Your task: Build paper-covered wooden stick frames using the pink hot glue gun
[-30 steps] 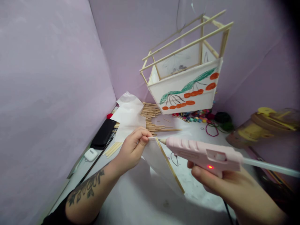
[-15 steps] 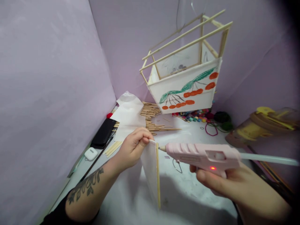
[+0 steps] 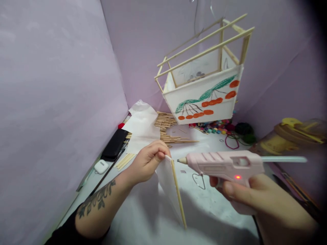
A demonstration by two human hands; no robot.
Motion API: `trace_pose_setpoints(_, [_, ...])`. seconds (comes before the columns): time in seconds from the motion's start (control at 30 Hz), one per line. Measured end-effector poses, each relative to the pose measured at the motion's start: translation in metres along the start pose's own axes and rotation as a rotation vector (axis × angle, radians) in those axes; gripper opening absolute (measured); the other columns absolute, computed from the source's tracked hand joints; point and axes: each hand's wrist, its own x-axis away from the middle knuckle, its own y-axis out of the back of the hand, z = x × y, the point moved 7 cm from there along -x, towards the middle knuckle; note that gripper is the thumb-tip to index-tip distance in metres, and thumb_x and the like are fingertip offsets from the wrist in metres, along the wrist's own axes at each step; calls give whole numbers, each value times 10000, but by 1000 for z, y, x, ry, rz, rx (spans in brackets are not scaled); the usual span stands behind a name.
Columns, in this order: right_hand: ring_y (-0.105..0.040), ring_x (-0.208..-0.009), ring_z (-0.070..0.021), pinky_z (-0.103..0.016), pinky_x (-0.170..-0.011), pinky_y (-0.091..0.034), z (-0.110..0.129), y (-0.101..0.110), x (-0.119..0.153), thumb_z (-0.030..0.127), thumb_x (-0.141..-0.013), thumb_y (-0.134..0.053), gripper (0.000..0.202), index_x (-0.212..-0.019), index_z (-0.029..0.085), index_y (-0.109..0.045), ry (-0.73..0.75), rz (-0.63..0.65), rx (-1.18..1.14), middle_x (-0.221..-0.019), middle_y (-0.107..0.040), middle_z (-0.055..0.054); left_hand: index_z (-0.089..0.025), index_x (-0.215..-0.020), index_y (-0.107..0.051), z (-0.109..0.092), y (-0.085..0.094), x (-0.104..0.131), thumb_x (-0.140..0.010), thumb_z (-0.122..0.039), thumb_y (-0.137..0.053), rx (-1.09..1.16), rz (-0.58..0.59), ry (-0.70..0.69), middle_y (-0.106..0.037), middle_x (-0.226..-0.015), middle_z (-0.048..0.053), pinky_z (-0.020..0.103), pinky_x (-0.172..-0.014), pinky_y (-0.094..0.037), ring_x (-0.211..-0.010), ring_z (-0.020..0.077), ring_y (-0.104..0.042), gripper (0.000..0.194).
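Observation:
My left hand [image 3: 150, 161] pinches the top corner of a white panel [image 3: 167, 183], which stands tilted with a thin wooden stick [image 3: 178, 194] along its near edge. In my right hand [image 3: 255, 197] is a pale pink hot glue gun [image 3: 222, 165], its red light lit and a clear glue stick [image 3: 283, 159] poking out of the back. The nozzle points left at the top of the wooden stick, with a small gap between them. My right fingers wrap round the handle near the trigger.
A wooden-stick frame with white sides and painted orange berries [image 3: 209, 98] hangs at the back. Bundled sticks [image 3: 167, 124], white paper [image 3: 141, 126], a black case [image 3: 114, 144], a white earbud case [image 3: 101, 166], yarn [image 3: 244, 128] and a lidded cup [image 3: 283, 136] lie around.
The glue gun has drawn back slightly to the right, its nozzle now off the stick's edge. The panel's lower end has swung right, while my left hand keeps hold of its corner.

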Motion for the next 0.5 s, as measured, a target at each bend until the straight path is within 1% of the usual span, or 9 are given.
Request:
trace_pose_setpoints(0.1, [-311,-482,-72,-201,-426,-225,1,-2,-3,719,-602,-686,565,-805,195,-633,-16,17,17,-568,-434,36,-178,-865,-592,1,2,1,-984,-403,-388,17,-20,-4,-572,-862,54,297,-743,-430,-798,156,-537,326])
trace_pose_setpoints(0.27, [-221,-441,-44,-190,-409,-206,2,-9,-3,723,-602,-686,588,-832,189,-603,-46,87,-25,-520,-338,82,-179,-861,-595,1,2,1,-976,-424,-397,16,-32,10,-582,-861,61,306,-735,-437,-791,162,-538,335])
trace_pose_setpoints(0.5, [-305,-475,-67,-198,-427,-228,2,-8,-3,743,-587,-675,607,-832,191,-616,-36,69,4,-578,-442,39,-184,-867,-594,0,0,-1,-979,-420,-392,11,-17,-1,-573,-864,54,295,-738,-430,-798,157,-535,330])
